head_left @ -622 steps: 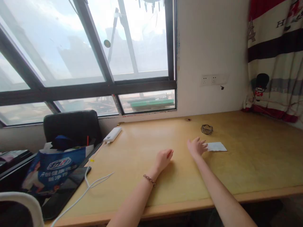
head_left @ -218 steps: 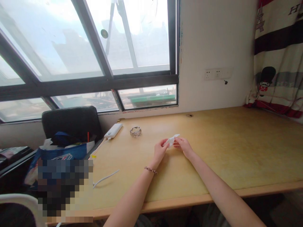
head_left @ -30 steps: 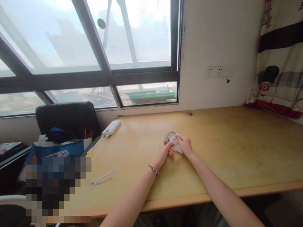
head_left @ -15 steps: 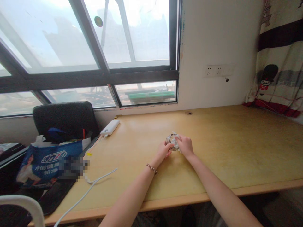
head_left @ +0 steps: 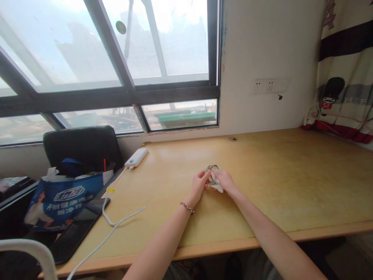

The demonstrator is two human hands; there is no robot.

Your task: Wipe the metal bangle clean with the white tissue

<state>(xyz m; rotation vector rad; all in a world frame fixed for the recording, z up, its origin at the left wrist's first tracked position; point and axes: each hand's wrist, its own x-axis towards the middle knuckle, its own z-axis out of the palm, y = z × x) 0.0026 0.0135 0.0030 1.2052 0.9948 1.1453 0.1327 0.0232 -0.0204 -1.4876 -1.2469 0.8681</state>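
Note:
Above the middle of the table, my left hand [head_left: 200, 184] grips the left side of a small ring-shaped object [head_left: 211, 168] with a shiny, dark-and-pale rim. Its exact kind is too small to make out. My right hand [head_left: 226, 182] is closed on a crumpled white tissue [head_left: 218, 186], pressed against the inside and right side of the ring. The fingertips of both hands are partly hidden behind the object and the tissue. A braided bracelet [head_left: 188, 208] circles my left wrist.
The yellow wooden table [head_left: 276, 175] runs along the wall under a window. A white power bank [head_left: 136, 158] lies at its left edge, with a white cable [head_left: 109, 238] trailing forward. Left of it stand a black chair [head_left: 83, 146] and a blue bag [head_left: 68, 200].
The ring has turned slightly in my hands, and the tissue now hangs lower at its right side. My right hand has shifted a little downward. The camera view has moved slightly.

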